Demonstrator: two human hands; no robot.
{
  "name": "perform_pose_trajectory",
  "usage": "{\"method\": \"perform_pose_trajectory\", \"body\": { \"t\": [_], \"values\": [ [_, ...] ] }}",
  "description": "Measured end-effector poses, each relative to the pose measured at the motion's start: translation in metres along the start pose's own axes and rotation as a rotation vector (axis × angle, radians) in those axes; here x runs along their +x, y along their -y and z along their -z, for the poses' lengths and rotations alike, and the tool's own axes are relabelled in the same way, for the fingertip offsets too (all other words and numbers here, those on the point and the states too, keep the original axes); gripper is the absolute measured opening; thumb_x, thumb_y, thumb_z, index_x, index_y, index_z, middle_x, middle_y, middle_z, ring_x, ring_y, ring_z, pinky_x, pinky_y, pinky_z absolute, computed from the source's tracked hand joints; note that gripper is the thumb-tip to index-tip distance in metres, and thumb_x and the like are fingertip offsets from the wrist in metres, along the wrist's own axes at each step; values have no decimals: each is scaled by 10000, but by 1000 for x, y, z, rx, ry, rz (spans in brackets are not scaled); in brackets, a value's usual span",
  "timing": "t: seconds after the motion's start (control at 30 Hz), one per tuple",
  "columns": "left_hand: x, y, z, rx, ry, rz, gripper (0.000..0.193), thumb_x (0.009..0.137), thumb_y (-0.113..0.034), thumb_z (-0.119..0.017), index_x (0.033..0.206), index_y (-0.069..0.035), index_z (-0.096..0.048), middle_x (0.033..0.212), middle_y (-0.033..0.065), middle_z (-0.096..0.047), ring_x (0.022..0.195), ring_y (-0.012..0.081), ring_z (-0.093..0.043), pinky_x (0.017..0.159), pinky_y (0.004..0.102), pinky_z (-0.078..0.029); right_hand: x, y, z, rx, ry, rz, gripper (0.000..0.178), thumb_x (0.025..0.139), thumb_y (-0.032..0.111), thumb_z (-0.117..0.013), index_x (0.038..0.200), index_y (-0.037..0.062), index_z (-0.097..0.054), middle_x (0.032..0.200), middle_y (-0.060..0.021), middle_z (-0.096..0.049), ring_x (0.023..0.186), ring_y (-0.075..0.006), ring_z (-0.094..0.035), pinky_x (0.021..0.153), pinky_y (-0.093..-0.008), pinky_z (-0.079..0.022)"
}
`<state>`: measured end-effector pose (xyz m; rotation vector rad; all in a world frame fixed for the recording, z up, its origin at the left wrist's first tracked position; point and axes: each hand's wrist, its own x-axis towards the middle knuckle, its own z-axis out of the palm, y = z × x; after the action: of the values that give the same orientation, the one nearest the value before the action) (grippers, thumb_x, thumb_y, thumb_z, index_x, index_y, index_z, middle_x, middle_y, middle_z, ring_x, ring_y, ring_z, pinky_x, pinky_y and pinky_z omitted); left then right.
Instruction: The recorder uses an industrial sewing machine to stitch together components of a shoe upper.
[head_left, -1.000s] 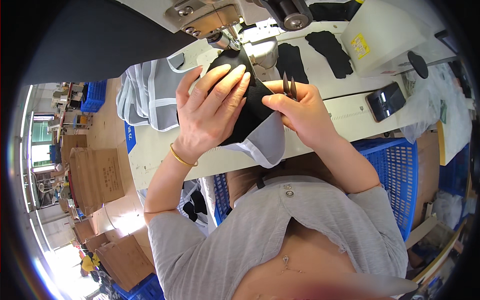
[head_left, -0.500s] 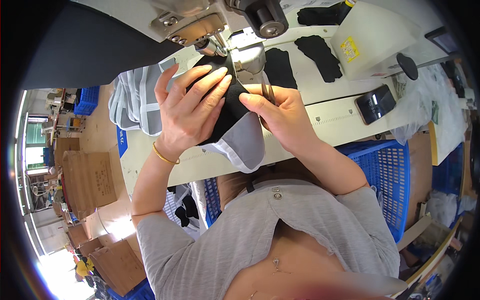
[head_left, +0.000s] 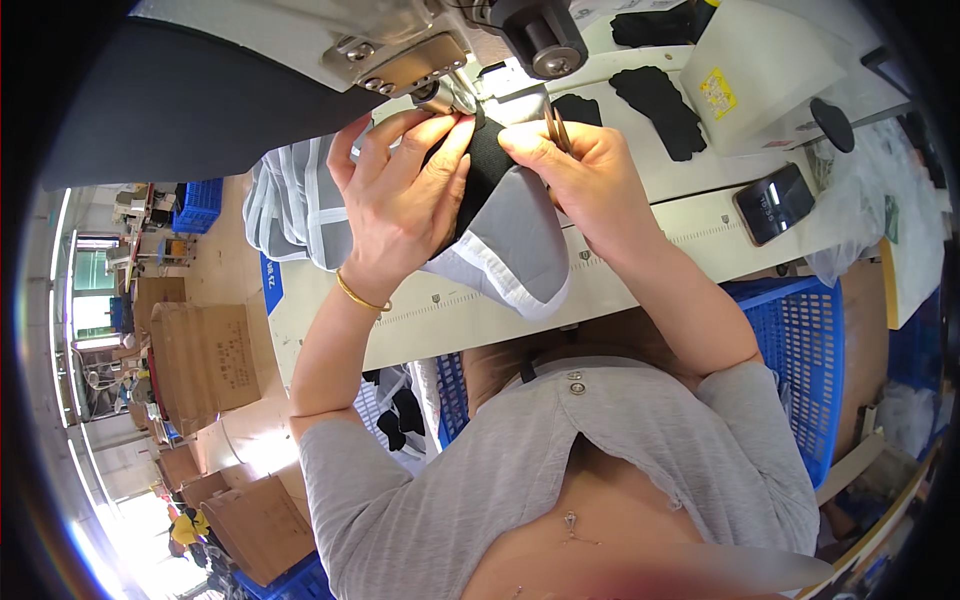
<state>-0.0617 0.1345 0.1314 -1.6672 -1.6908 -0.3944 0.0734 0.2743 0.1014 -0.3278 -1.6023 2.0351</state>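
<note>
Under the sewing machine head lies a sock-like piece with a black ribbed part and a grey part with a white edge. My left hand is closed on the black part, its fingertips close to the metal foot area. My right hand pinches the black part's right edge between thumb and forefinger. A slim dark two-pronged tool, like tweezers or snips, is tucked in that same hand, points upward. The grey end hangs toward me over the table. The needle point is hidden behind my left fingers.
Grey pieces with white bands are stacked at the left of the table. Black knit pieces and a phone lie on the right. A blue basket stands below the table's right side, cardboard boxes on the floor at left.
Both hands and the piece have moved away from me, toward the machine. Less of the black part shows. My left fingers have drawn closer together. The whole view has shifted slightly.
</note>
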Motion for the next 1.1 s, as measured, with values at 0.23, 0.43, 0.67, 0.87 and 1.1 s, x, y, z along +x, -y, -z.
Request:
{"method": "perform_pose_trajectory", "body": {
  "t": [0.23, 0.43, 0.67, 0.87, 1.1],
  "values": [
    [0, 5, -3, 22, -1, 21, 255, 802, -141, -714, 1050, -83, -715, 1046, 2, -661, 1038, 183, -592, 1015, 440, -307, 8, -1, -4, -142, -24, 115, 359, 907, 214, -686, 665, -20, -561, 559, 69, -464, 586, -10, -360, 485, -233, -321],
    [-1, 10, -6, -96, 12, 68, 304, 814, -147, -713, 1107, -71, -690, 1067, 34, -653, 1072, 223, -582, 996, 409, -347, 7, 3, -5, -165, -41, 166, 368, 899, 197, -683, 659, -25, -515, 550, 53, -433, 580, -22, -350, 491, -248, -319],
    [-22, 31, 2, -1460, 257, 1304, 339, 916, -138, -657, 1176, 65, -574, 1013, 98, -673, 813, 122, -666, 731, 236, -542, 8, 7, 3, -329, -39, 168, 328, 871, 225, -685, 701, -21, -550, 536, 2, -468, 551, -57, -368, 503, -265, -349],
    [-26, 35, -6, -1729, 23, 1334, 254, 911, -78, -634, 1138, 32, -605, 1025, 99, -689, 842, 146, -687, 743, 263, -562, 9, 4, -3, -568, -44, 275, 274, 833, 236, -703, 772, -17, -618, 576, -112, -558, 504, -203, -480, 534, -315, -428],
    [-32, -5, 44, -1139, 188, 989, 369, 848, 39, -669, 1210, 41, -596, 1100, 87, -673, 965, 117, -634, 858, 276, -525, -28, -26, -19, -676, -144, 636, 420, 744, 183, -792, 1098, 43, -614, 968, -99, -669, 781, -276, -670, 662, -353, -542]
  ]
}}
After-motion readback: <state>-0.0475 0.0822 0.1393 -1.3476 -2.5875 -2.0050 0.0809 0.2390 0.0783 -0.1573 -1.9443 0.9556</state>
